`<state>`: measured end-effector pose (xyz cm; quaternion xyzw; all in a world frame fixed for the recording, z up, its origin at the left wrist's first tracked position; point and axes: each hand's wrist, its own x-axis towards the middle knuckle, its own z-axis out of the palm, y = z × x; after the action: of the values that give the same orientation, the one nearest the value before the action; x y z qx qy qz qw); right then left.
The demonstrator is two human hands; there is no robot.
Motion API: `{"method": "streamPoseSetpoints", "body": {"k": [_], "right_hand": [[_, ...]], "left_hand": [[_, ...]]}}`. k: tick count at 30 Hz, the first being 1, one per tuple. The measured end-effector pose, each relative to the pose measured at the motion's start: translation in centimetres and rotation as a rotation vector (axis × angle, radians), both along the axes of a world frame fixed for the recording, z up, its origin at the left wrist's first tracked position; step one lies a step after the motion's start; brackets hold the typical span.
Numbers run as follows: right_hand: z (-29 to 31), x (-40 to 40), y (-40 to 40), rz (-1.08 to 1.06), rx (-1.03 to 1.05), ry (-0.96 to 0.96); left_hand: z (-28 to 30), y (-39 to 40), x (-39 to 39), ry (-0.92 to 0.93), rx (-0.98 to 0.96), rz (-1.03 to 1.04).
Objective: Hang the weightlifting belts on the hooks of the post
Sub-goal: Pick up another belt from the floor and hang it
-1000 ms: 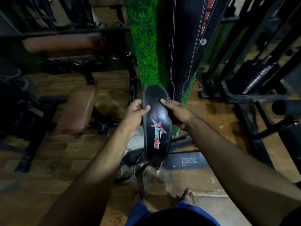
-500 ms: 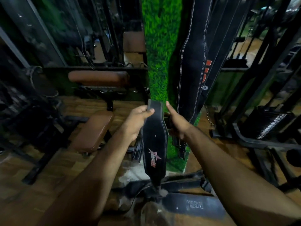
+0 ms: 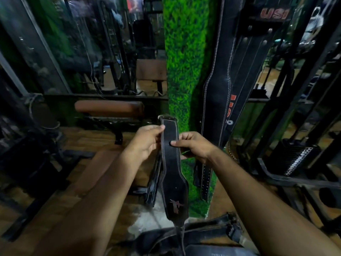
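Both hands, left hand [image 3: 145,140] and right hand [image 3: 193,145], pinch the held belt [image 3: 170,163] upright at centre. At one o'clock, two hung belts [image 3: 217,80] already dangle beside the grass-covered post [image 3: 184,61]. At six o'clock, more floor belts [image 3: 208,231] wait.

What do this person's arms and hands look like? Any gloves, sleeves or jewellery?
Both arms are bare from where they enter the picture down to the fingers: no sleeves show. The left hand and the right hand wear no gloves, and no rings, watch or wristbands can be seen. The dim light and blur could hide small marks.
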<state>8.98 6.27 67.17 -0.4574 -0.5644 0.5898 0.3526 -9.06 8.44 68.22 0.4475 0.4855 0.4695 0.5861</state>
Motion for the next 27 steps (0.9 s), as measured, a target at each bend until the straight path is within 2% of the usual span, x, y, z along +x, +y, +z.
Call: {"method": "streamPoseSetpoints", "body": {"k": [4, 9, 13, 16, 19, 22, 27], "right_hand": [[2.5, 0.4, 1.2, -0.190, -0.051, 0.117], [5.0, 0.2, 2.6, -0.240, 0.157, 0.139], [7.1, 0.3, 3.2, -0.207, 0.355, 0.045], [9.6, 0.6, 3.9, -0.274, 0.494, 0.021], [13.2, 0.9, 4.6, -0.322, 0.679, 0.012], [16.9, 0.8, 5.2, -0.348, 0.828, 0.064], [23.4, 0.3, 6.4, -0.449, 1.009, 0.233]], "left_hand": [[0.2, -0.1, 0.6, 0.062, 0.213, -0.066], [0.3, 0.3, 0.4, 0.145, 0.291, -0.186], [4.2, 2.1, 1.5, 0.103, 0.376, -0.116], [7.4, 3.2, 2.5, 0.111, 0.515, -0.105], [10.7, 3.9, 3.3, 0.063, 0.563, -0.032], [14.7, 3.8, 4.0, -0.028, 0.604, 0.041], [20.3, 3.5, 5.7, 0.004, 0.771, 0.083]]}}
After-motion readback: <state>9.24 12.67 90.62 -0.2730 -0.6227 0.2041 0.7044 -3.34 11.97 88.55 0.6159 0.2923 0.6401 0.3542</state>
